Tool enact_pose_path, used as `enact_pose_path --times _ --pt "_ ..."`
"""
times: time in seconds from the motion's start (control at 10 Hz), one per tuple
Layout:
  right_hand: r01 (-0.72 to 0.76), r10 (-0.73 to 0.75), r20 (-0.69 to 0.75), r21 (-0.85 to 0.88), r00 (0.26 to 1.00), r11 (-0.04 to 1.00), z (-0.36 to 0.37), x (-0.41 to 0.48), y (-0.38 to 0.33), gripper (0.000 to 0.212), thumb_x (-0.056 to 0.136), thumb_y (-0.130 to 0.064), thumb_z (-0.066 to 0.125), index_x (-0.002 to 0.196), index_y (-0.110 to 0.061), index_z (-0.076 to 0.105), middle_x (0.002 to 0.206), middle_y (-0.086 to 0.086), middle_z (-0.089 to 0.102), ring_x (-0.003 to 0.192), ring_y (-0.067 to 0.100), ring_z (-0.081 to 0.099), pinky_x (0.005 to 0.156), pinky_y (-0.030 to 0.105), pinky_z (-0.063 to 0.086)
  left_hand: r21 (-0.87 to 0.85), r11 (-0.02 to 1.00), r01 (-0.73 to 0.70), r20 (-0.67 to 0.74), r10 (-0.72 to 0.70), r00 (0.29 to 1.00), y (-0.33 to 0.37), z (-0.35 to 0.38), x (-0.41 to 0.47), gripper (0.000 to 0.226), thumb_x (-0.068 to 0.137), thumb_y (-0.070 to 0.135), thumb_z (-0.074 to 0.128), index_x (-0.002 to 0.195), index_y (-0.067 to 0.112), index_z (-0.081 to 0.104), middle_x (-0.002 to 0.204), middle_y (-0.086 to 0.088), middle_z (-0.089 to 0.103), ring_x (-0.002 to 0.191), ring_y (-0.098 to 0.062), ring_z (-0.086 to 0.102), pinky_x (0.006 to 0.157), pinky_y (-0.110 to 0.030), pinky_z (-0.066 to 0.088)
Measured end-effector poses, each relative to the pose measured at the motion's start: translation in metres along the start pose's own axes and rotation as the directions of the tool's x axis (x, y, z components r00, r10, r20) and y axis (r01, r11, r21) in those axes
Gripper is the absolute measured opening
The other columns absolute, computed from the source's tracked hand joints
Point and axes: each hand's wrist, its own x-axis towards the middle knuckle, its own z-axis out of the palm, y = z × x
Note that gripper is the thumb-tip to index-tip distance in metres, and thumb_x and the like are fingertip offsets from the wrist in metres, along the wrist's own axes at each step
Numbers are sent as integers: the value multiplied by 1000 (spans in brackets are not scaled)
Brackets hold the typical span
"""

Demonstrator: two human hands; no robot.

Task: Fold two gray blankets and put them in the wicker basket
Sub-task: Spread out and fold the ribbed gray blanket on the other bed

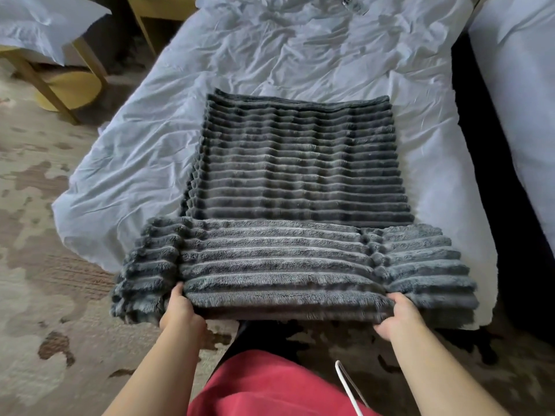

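Observation:
A dark gray ribbed plush blanket (pixel 294 163) lies folded flat on the white bed (pixel 240 64), reaching from mid-bed to the near edge. Its near part is lifted and held as a thick fold (pixel 285 262) over the foot of the bed. My left hand (pixel 180 310) grips the near edge of that fold on the left. My right hand (pixel 399 313) grips the same edge on the right. Blanket corners droop outside both hands. I see no second blanket and no wicker basket.
The bed sheet is rumpled. A wooden chair with a yellow seat (pixel 63 85) stands on the patterned carpet (pixel 45 265) at the left, draped with white bedding. A second white bed (pixel 522 100) stands on the right across a dark gap. A white cable (pixel 348 385) hangs by my red clothing.

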Motion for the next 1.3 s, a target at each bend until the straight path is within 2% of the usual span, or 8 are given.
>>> enact_pose_path --times 0.3,0.5,0.6,0.8,0.9,1.0,1.1,1.3 --pt "-14 18 -47 69 999 998 114 -38 -80 35 94 -27 50 126 -14 52 132 8 54 122 28 53 103 42 42 -147 986 -83 -394 18 919 74 111 -3 70 66 46 77 125 12 57 119 -4 60 100 -26 60 95 -45 49" --pt "183 -197 56 189 979 965 206 -26 -141 28 93 -34 48 74 -15 42 63 -2 32 54 14 33 61 26 40 -113 956 -271 -35 269 963 118 203 38 25 95 15 50 119 14 57 100 -3 63 89 -21 61 71 -30 53" --pt "249 -237 92 -147 967 957 240 -3 -151 18 94 -30 52 101 -14 54 83 4 50 69 15 49 72 30 48 361 825 -434 167 401 901 124 238 63 35 94 15 53 129 17 57 123 -2 62 109 -15 57 98 -29 45" --pt "144 -113 111 -334 987 931 256 38 -158 38 97 -27 49 133 -14 47 130 11 51 113 24 50 91 43 44 831 85 -550 533 162 831 125 279 103 55 94 35 54 146 24 39 158 -2 22 146 -19 18 119 -37 16" --pt "245 -335 15 -714 942 656 267 40 -157 35 92 -23 52 122 -6 55 122 16 57 99 30 54 77 39 47 857 -7 -515 498 261 827 124 291 106 48 94 31 52 141 20 47 153 -6 35 141 -22 30 114 -35 24" --pt "377 -684 277 -926 675 -3 283 43 -163 41 89 -31 53 125 -12 54 127 15 49 110 33 50 88 41 47 860 -192 -472 510 325 797 118 298 103 49 94 38 49 142 27 44 155 -3 33 144 -22 23 118 -46 12" --pt "479 -559 676 -736 481 -478 310 56 -171 51 93 -42 47 141 -24 43 146 9 35 133 29 31 110 43 33 839 -273 -470 541 327 775 107 307 106 55 94 51 44 145 37 33 160 -1 19 148 -21 9 117 -52 1" --pt "351 -274 729 -579 628 -736 333 133 -183 65 93 -65 12 152 -38 3 163 0 -4 149 22 -10 117 42 -10 836 -355 -420 515 239 823 78 321 152 62 94 58 27 150 42 7 162 0 -7 148 -20 -8 116 -50 -8"
